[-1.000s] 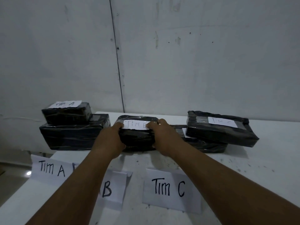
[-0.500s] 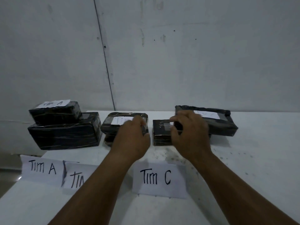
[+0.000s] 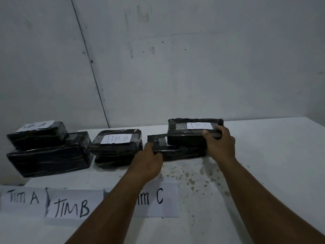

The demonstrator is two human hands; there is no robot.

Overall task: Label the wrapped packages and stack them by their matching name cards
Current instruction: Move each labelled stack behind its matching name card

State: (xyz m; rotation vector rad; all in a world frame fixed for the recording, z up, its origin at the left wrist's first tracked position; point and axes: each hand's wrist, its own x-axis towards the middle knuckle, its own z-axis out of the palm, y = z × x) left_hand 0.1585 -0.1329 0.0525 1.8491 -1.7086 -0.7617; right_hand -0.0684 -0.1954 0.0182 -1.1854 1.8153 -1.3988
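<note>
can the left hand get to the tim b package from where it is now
Probably yes. The left hand grips the lower Tim C package right beside the Tim B package, with nothing between them.

Narrow gaps between three package stacks (image 3: 116, 147)

Dim, bluish light; soft blur; edges bowed.

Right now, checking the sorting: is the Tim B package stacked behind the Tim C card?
No, the Tim B package sits behind the Tim B card.
</note>
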